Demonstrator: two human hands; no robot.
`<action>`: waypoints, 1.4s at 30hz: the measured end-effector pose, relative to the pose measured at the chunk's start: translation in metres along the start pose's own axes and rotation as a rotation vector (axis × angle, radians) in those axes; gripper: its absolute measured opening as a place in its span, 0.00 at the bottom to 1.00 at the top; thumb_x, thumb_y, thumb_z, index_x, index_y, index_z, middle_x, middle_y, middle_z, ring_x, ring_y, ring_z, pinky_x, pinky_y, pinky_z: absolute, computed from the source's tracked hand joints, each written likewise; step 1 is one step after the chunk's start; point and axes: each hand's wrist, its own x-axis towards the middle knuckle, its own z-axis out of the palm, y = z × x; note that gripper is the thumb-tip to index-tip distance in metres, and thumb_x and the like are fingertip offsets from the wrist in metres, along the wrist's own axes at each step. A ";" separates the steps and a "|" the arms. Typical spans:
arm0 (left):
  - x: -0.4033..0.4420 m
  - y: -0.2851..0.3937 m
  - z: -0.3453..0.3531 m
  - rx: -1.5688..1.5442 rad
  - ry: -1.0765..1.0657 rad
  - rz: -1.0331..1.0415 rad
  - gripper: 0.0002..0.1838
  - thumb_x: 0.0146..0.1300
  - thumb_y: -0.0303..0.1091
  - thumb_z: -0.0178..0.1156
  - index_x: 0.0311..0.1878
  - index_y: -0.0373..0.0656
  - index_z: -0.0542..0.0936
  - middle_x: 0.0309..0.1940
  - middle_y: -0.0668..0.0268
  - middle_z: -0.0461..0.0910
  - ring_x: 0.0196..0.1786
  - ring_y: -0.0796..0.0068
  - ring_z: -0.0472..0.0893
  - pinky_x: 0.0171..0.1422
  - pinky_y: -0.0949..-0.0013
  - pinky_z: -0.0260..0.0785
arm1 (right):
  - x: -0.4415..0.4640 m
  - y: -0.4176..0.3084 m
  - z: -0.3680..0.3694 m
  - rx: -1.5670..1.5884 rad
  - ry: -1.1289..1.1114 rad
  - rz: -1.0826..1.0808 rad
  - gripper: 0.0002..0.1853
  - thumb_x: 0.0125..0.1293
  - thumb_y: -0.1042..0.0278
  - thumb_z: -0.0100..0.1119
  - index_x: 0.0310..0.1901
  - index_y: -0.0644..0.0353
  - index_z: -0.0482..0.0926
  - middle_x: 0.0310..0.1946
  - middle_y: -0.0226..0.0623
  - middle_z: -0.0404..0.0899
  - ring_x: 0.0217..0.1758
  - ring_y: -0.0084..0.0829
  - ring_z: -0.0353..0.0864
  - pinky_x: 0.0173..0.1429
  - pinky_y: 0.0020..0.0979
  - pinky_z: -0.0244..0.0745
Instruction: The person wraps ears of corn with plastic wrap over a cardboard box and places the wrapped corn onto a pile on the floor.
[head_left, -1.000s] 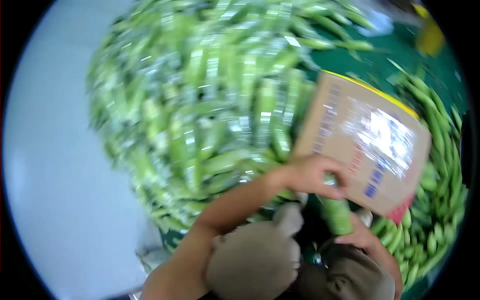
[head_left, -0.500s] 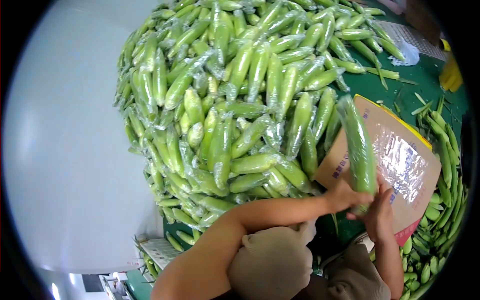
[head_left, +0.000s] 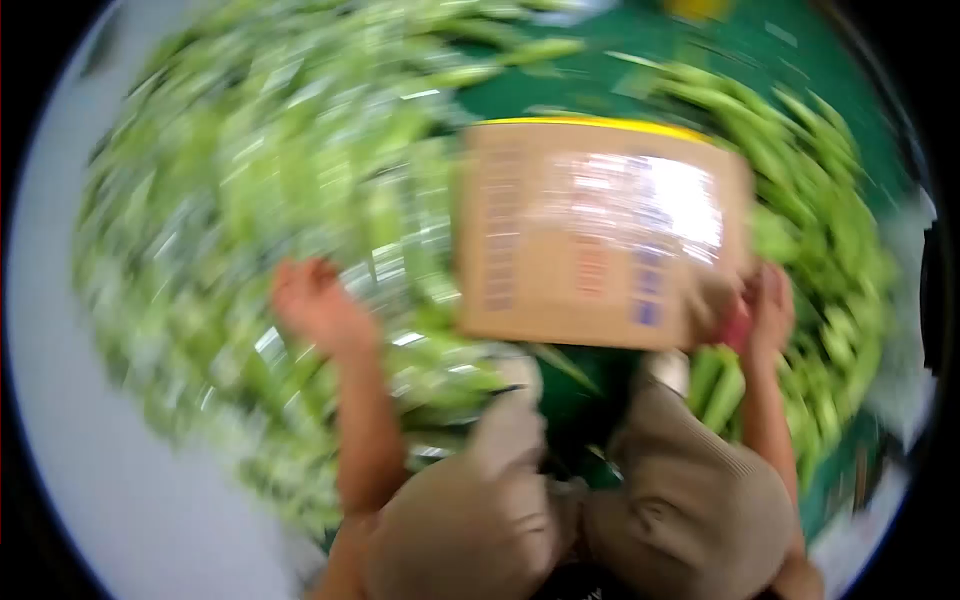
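Observation:
My left hand (head_left: 325, 305) is over the heap of film-wrapped ears of corn (head_left: 230, 200), smeared by motion. Its fingers look apart and no ear shows in it. At the right edge of the cardboard box (head_left: 540, 240) is my right hand (head_left: 770, 310), beside a red patch (head_left: 737, 325) and near unwrapped green ears of corn (head_left: 722, 385). Blur hides how its fingers are set and whether they hold anything. Shiny clear plastic film (head_left: 640, 200) lies on top of the box.
Loose green husked corn (head_left: 820, 300) is heaped along the right side. Green flooring (head_left: 590, 65) shows behind the box, with a yellow object (head_left: 697, 8) at the top edge. A pale wall or sheet (head_left: 80, 420) borders the left. My knees (head_left: 690, 480) are in front of the box.
The view has swung right and is blurred. Both hands held a wrapped ear of corn before; now they are apart, left over the heap, right by the box's right edge.

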 end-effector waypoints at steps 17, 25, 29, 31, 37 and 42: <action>-0.100 -0.072 0.078 1.256 -1.298 0.606 0.43 0.66 0.54 0.66 0.82 0.52 0.67 0.85 0.57 0.60 0.86 0.50 0.57 0.88 0.37 0.38 | 0.043 0.100 -0.127 -1.363 -0.423 -0.020 0.34 0.55 0.61 0.75 0.65 0.52 0.77 0.61 0.45 0.74 0.70 0.49 0.74 0.69 0.49 0.75; -0.103 -0.062 0.082 1.264 -1.260 0.542 0.41 0.65 0.51 0.67 0.79 0.46 0.70 0.81 0.58 0.66 0.85 0.53 0.61 0.87 0.40 0.44 | 0.049 0.029 -0.165 -1.394 -0.414 0.027 0.46 0.46 0.55 0.84 0.68 0.52 0.71 0.53 0.49 0.85 0.55 0.53 0.86 0.56 0.50 0.81; -0.105 -0.064 0.083 1.253 -1.201 0.555 0.40 0.65 0.50 0.68 0.78 0.47 0.71 0.81 0.60 0.68 0.85 0.55 0.61 0.87 0.41 0.44 | 0.035 -0.142 -0.160 -1.605 -0.602 0.073 0.43 0.46 0.60 0.84 0.66 0.52 0.75 0.51 0.47 0.87 0.53 0.54 0.87 0.57 0.49 0.81; -0.107 -0.062 0.085 1.302 -1.160 0.513 0.39 0.65 0.49 0.68 0.78 0.47 0.71 0.80 0.61 0.68 0.85 0.55 0.61 0.87 0.42 0.44 | 0.028 -0.182 -0.136 -1.277 -0.515 -0.130 0.42 0.48 0.68 0.83 0.67 0.54 0.75 0.54 0.46 0.85 0.56 0.52 0.86 0.60 0.46 0.81; -0.111 -0.063 0.085 1.350 -1.099 0.519 0.36 0.66 0.48 0.68 0.75 0.48 0.75 0.80 0.62 0.69 0.84 0.57 0.62 0.87 0.42 0.44 | 0.050 -0.146 0.071 -0.655 -0.792 -0.870 0.42 0.55 0.70 0.76 0.74 0.48 0.72 0.60 0.42 0.78 0.65 0.49 0.78 0.69 0.46 0.76; -0.109 -0.058 0.080 1.337 -1.085 0.578 0.32 0.65 0.46 0.69 0.71 0.48 0.78 0.76 0.62 0.72 0.82 0.54 0.65 0.87 0.38 0.42 | 0.075 -0.097 0.160 -0.751 -0.798 -1.027 0.42 0.52 0.62 0.80 0.72 0.40 0.75 0.55 0.36 0.80 0.61 0.42 0.81 0.65 0.45 0.79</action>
